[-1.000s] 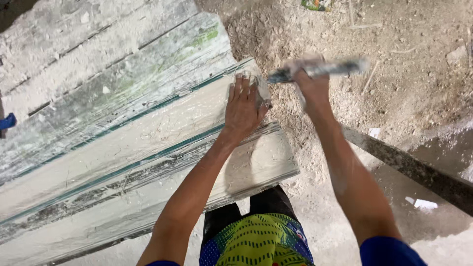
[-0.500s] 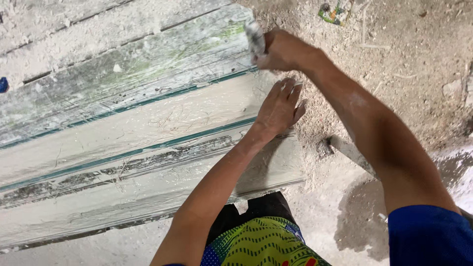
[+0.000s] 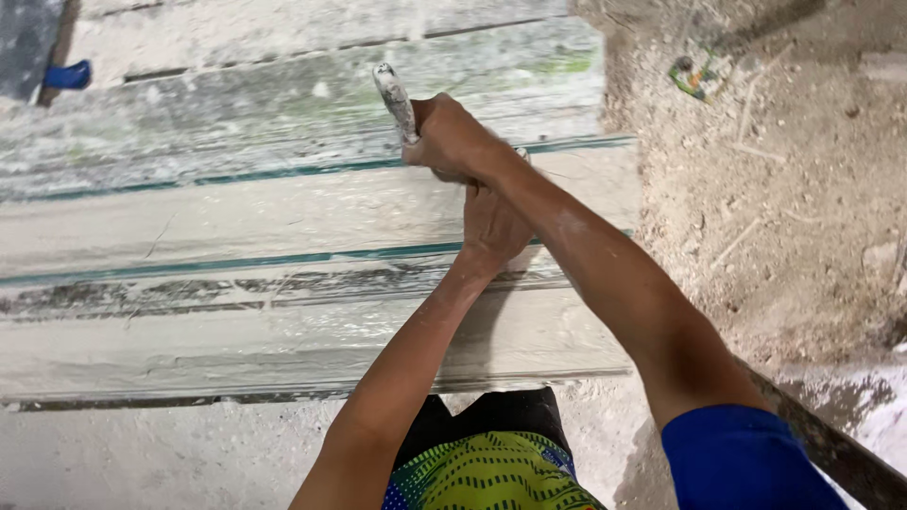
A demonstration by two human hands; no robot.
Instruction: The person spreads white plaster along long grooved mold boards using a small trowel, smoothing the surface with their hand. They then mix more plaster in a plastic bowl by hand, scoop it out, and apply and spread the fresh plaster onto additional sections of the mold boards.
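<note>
Step in hand, judged: a scraping or spreading pass along the stacked glass sheets [image 3: 283,217], which are coated in white plaster-like residue.

Right hand [image 3: 452,142]: grip closed tight round the handle of a plaster-caked tool [image 3: 395,97]. Only the handle end is seen, sticking up and away from the knuckles; the working end is hidden under the fist, so contact with the sheet cannot be confirmed.

Left hand [image 3: 493,225]: laid just below the right grip and partly covered by the right forearm. Fingers look spread flat on the sheet, apparently bracing it; nothing is pinched.

Next move, judged: the stroke would need steady pressure and a held blade angle, with the stack kept from sliding by the left hand. Sheet edges are exposed, so care is called for.

Surface: long sheets with green edges, layered stepwise, streaked white and grey.

Room: dusty dirt floor [image 3: 794,217] right of the grip, a scrap of litter [image 3: 697,76] far up right, a blue object [image 3: 68,75] far left.
</note>
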